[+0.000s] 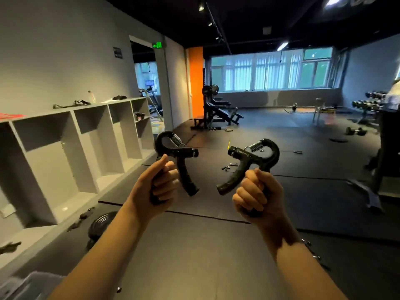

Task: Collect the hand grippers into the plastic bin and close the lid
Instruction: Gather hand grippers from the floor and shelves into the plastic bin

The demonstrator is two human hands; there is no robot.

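Observation:
Both of my arms are raised in front of me. My left hand point(159, 184) is wrapped around one handle of a black spring hand gripper point(178, 151), its free handle curving down to the right. My right hand point(255, 194) grips one handle of a second black hand gripper point(253, 155), whose free handle points down-left. The two grippers face each other, about a hand's width apart. More hand grippers point(229, 166) lie on the black mat floor ahead. A clear plastic bin point(23, 285) shows only a corner at the bottom left; its lid is not visible.
Grey open cubby shelves point(71, 152) line the left wall. A black weight plate point(101, 224) and straps lie on the floor beside them. A weight bench and rack point(216, 113) stand ahead. A dumbbell rack point(368, 102) and a person stand at the right.

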